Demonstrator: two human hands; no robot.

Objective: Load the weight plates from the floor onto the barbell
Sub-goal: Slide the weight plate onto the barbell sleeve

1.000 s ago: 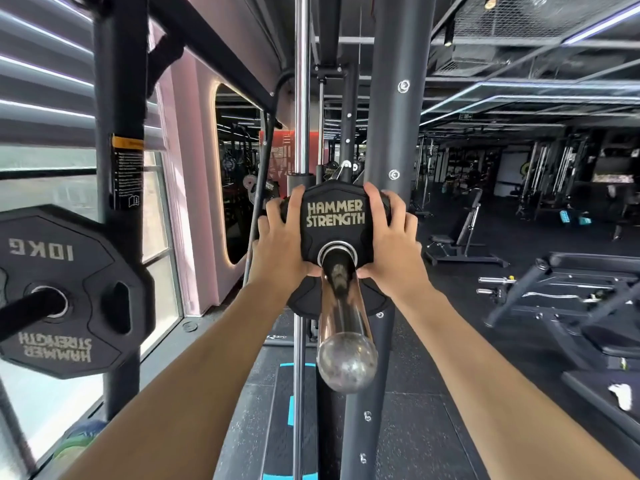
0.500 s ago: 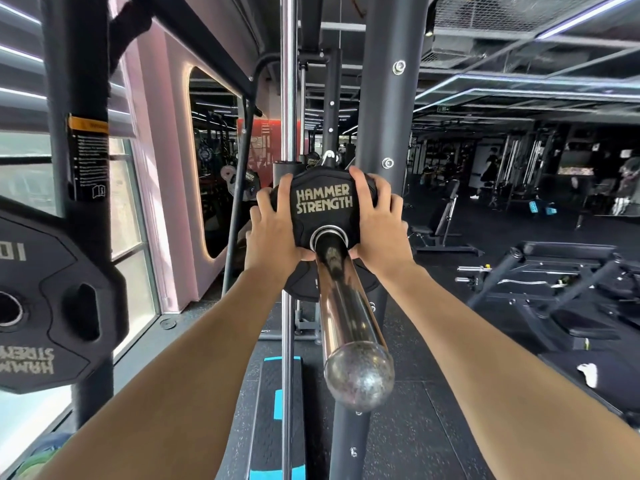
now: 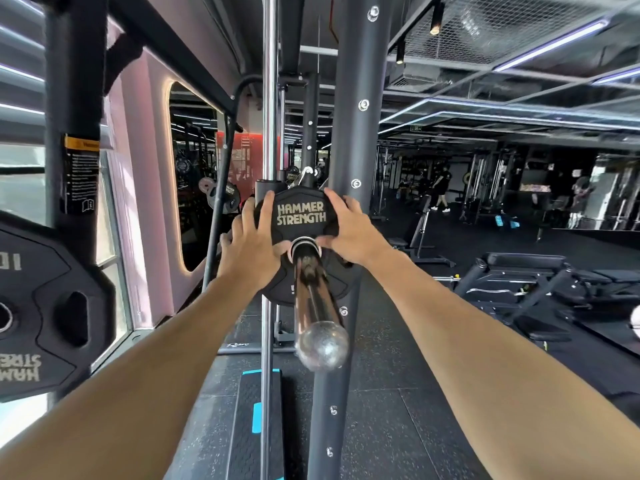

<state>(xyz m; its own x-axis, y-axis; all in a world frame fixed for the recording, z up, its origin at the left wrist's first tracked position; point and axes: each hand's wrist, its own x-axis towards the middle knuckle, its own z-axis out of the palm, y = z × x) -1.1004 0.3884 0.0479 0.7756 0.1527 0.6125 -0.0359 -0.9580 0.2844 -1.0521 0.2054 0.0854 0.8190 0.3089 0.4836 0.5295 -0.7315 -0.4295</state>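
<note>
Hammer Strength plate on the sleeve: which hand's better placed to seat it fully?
Left, marginally. The left hand lies flat on the plate face beside the bar sleeve; the right hand sits higher, toward the rim.

Matt black plate [image 3: 300,216], glossy chrome barbell [image 3: 313,299]

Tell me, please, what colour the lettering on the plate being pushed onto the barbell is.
Pale gold lettering on the black weight plate, clearest in the head view.

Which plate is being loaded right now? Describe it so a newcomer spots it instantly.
Find the chrome barbell sleeve pointing at the camera beside the dark rack post. The small black plate is threaded on it, with the left hand and right hand pressing its face. Its HAMMER STRENGTH lettering reads upright, unlike the big stored plate at far left.
</note>
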